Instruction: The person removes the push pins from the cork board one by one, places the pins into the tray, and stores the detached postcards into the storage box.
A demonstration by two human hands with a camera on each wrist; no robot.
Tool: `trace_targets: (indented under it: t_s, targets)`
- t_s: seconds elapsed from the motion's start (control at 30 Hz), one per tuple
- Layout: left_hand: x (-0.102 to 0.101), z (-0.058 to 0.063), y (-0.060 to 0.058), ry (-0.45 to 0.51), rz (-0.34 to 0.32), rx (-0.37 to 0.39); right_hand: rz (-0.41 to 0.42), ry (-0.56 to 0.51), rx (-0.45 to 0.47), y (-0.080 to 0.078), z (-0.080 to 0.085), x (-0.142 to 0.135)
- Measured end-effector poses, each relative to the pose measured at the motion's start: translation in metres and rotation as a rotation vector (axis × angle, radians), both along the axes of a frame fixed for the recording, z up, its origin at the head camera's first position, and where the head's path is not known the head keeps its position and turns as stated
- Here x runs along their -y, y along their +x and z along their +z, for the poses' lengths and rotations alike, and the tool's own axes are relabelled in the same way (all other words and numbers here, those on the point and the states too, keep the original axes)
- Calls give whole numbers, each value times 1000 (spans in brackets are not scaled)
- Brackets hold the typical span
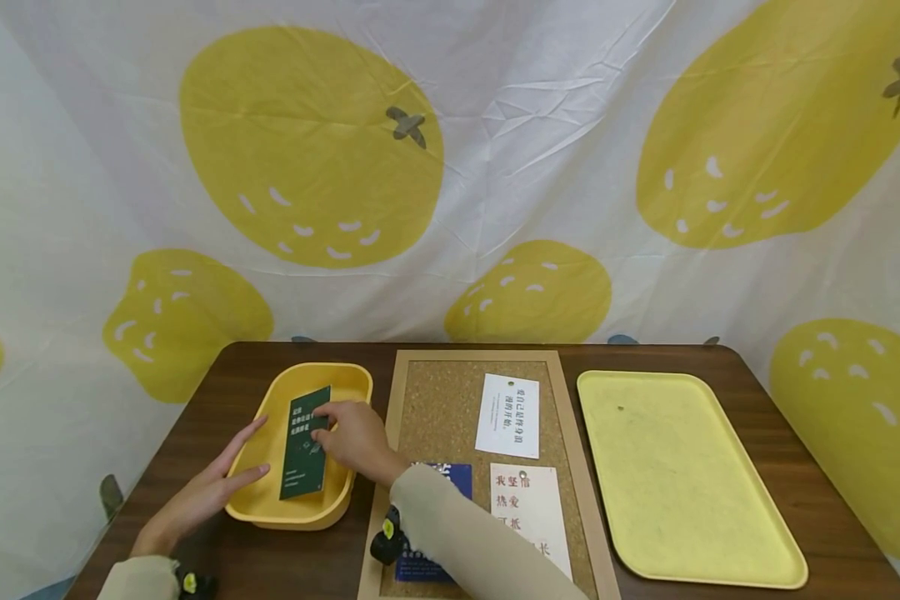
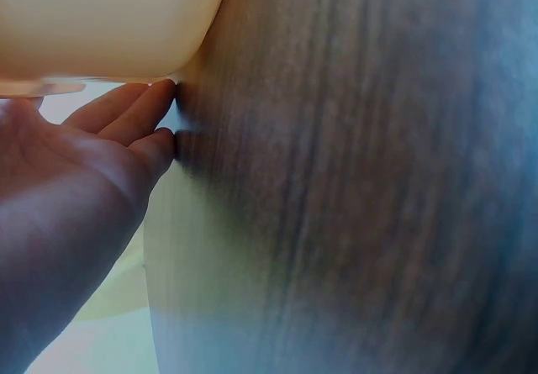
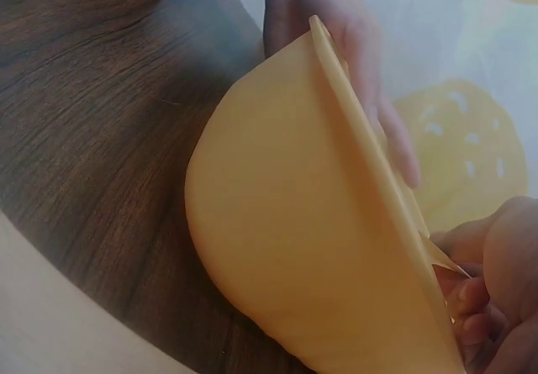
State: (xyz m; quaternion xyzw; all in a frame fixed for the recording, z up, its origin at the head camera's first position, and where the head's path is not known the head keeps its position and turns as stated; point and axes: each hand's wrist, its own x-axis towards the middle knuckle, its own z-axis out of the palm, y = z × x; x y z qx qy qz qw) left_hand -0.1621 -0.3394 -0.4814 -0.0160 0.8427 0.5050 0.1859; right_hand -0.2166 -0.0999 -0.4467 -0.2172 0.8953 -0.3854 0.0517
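Observation:
A dark green card point(image 1: 303, 462) with white print lies tilted in a yellow plastic basin point(image 1: 348, 375) at the left of the table. My right hand point(image 1: 356, 435) pinches the card at its right edge between thumb and fingers. In the right wrist view the right hand point(image 3: 496, 281) shows at the basin's rim, with a thin edge of the card between its fingers. My left hand point(image 1: 204, 492) rests against the basin's left side, fingers extended and thumb over the rim. The left wrist view shows the left hand point(image 2: 84, 172) beside the basin wall, fingertips near the table.
Beside the basin lies a wood-framed cork board point(image 1: 442, 408). A white card point(image 1: 507, 417) and a cream card with red print point(image 1: 528, 508) are pinned on it; a blue card point(image 1: 461, 479) is partly under my right forearm. A yellow tray point(image 1: 682, 475) lies at the right.

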Motion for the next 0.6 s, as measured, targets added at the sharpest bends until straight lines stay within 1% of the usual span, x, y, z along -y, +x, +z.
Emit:
trace_targets:
  t_s: [0.13,0.37,0.6]
  targets:
    - [0,1,0,-8,5,4,-5,15,-18,0,-1,1]
    - [-1,2,0,-9,5,10,-23,38,-21,1,0,4]
    - [0,3,1,-21,3,-14,-41,86,-54,2,0,6]
